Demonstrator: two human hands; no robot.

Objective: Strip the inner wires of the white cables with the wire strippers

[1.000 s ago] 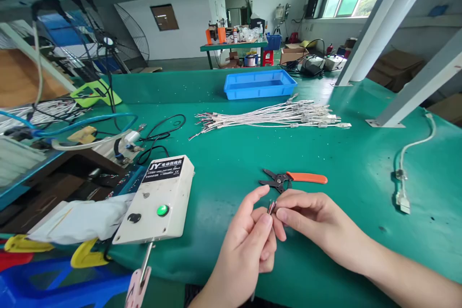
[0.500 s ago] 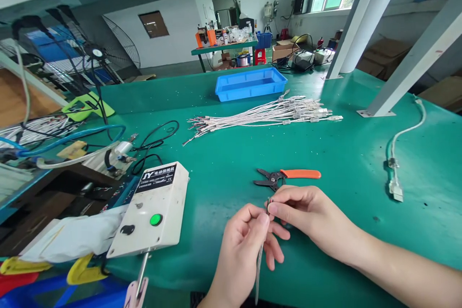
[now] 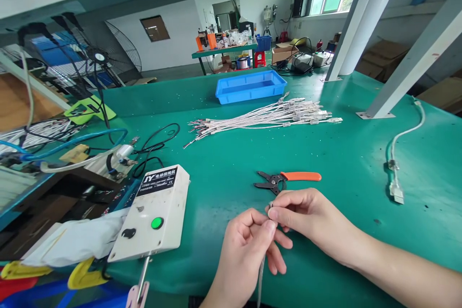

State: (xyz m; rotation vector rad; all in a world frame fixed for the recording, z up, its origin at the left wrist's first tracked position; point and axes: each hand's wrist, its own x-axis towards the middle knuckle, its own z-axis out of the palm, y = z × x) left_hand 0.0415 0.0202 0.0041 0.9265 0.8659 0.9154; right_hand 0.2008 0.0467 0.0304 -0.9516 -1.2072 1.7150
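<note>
My left hand (image 3: 249,250) pinches a thin whitish cable (image 3: 260,279) between thumb and forefinger, and the cable hangs down below the palm. Its other fingers are loosely curled. Against it, my right hand (image 3: 306,211) pinches the upper end of the same cable, where a small bit of dark and light wire ends pokes out. The fingertips cover most of that end. Just beyond the right hand lie wire strippers (image 3: 276,182) with an orange handle, jaws apart and pointing left; the hand hides part of them.
A bundle of white cables (image 3: 260,115) lies across the bench before a blue tray (image 3: 250,87). To the left sits a white control box (image 3: 155,211) with a lit green button. A single USB cable (image 3: 395,178) lies at right, near metal posts (image 3: 400,57).
Both hands stay pinched on the cable. My left thumb has shifted slightly up and right, nearer the right fingertips, and less of the cable's end shows. The view has tipped a little.
</note>
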